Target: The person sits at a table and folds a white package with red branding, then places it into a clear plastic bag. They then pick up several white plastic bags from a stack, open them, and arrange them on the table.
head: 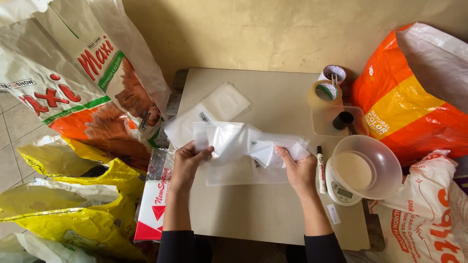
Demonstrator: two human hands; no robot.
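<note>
Holding a bundle of clear plastic bags above the middle of the bench, the person keeps both hands at the same height, one at each end. The left hand has its grip closed on the left edge of the bundle, thumb on top, fingers beneath. The right hand pinches the crumpled right end, so the film is stretched between them and hangs free of the surface. More flat bags lie just behind, touching the held bundle in this view. A marker pen lies just beside the right hand, next to a small scale carrying a clear bowl. Tape rolls stand at the far right corner. Large printed sacks lean around the bench within arm's reach.
</note>
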